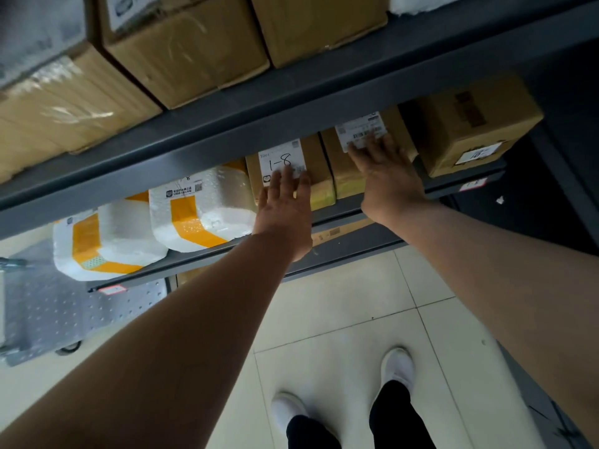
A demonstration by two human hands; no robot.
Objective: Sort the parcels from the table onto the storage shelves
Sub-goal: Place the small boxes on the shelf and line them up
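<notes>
1. Storage shelves (291, 102): dark grey steel racking fills the upper half of the head view. Two tiers are visible, both well stocked.
2. Upper tier: a row of large cartons (188, 50), packed side by side. Judged already sorted.
3. Middle tier, left: two white foam boxes (207, 209) banded in orange tape, seated touching each other, front corners overhanging the shelf lip.
4. Middle tier, right: a brown carton (470, 124) with a handwritten label, set just beside the parcels under the hands.
5. Parcels in hand, both on the middle tier and touching each other:
   - the 1-8 parcel (319, 163), handwritten label on its front face;
   - the barcode parcel (346, 178), printed label on its upper part.
6. Hands: left hand (283, 205) lies flat on the 1-8 parcel, fingers straight, gripping nothing. Right hand (389, 176) lies flat on the barcode parcel, fingers spread, gripping nothing.
7. Step, as a judgement: seating or squaring these two parcels against the row, not lifting them.
8. Progress: many parcels shelved, and these two are essentially placed. The tabletop is out of view, so the number left cannot be told.
9. Grey flat cart (64, 312) at lower left; its visible deck carries nothing.
</notes>
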